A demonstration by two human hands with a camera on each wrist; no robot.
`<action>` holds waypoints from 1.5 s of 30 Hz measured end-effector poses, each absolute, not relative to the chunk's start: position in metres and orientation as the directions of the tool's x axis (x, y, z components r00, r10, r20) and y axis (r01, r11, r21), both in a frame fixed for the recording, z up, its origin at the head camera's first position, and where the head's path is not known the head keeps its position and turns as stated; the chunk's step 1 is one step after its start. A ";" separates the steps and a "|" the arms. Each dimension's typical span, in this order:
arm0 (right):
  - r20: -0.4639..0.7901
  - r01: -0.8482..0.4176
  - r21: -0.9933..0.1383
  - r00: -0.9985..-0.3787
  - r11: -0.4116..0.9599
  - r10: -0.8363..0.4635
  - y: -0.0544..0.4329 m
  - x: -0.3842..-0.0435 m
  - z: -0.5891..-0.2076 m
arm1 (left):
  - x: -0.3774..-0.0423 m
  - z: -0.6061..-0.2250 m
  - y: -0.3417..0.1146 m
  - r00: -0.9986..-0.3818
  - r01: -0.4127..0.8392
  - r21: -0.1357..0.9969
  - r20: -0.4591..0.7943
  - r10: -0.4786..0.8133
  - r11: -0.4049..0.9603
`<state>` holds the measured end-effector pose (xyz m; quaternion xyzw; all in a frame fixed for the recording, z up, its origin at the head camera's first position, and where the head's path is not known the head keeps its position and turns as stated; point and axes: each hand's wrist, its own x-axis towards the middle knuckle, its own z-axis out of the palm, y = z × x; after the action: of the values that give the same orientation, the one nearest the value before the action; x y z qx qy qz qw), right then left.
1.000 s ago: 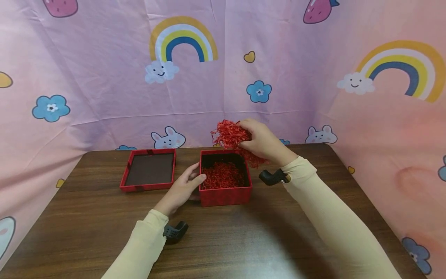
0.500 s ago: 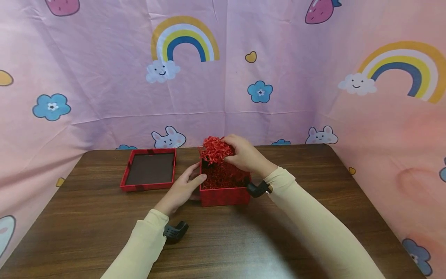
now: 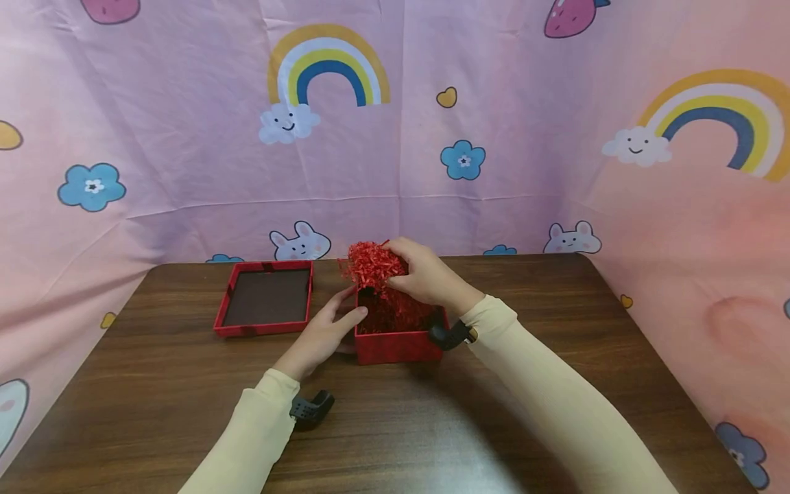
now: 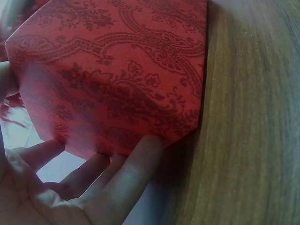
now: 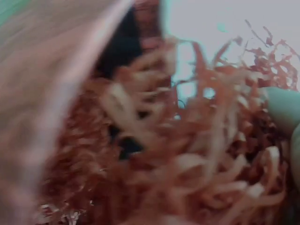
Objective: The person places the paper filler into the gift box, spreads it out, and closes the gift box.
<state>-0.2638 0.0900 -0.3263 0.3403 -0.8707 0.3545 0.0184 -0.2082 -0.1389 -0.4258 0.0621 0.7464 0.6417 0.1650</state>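
A red patterned gift box [image 3: 398,348] stands open at the back middle of the table, with dark red shredded paper inside. My left hand [image 3: 321,336] holds its left side. In the left wrist view the fingers [image 4: 140,164] lie against the box's patterned wall [image 4: 131,79], and the thumb is at the rim. My right hand [image 3: 426,274] grips a bunch of bright red shredded paper [image 3: 372,264] over the box's back left corner. Curly strips [image 5: 201,168] fill much of the right wrist view, blurred, with a fingertip at the right. The right hand hides part of the box's opening.
The box's lid [image 3: 265,298], red-rimmed with a dark inside, lies upturned to the left of the box. A wood-grain table [image 3: 395,425] carries everything. Behind it and to the sides hangs a pink printed cloth [image 3: 407,137].
My right hand has brought the shredded paper left and down, from above the box's right back side to its back left corner. The left hand stays on the box.
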 end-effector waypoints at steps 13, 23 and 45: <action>0.049 -0.575 -0.428 -0.785 0.697 -0.618 0.103 -0.268 -0.346 | -0.209 -0.427 -0.138 -0.946 -0.083 0.970 -0.148 0.288 0.227; -0.077 -0.613 -0.281 -0.752 0.738 -0.654 0.099 -0.263 -0.360 | -0.210 -0.428 -0.140 -0.945 -0.093 0.969 -0.159 0.287 0.230; -0.135 -0.764 -0.299 -0.560 0.572 -0.817 0.096 -0.258 -0.364 | -0.208 -0.427 -0.139 -0.943 -0.116 0.975 -0.168 0.287 0.187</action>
<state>-0.2579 0.0964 -0.3637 0.4507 -0.8771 0.1034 -0.1300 -0.2081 -0.1394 -0.4267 0.0568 0.7539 0.6349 0.1590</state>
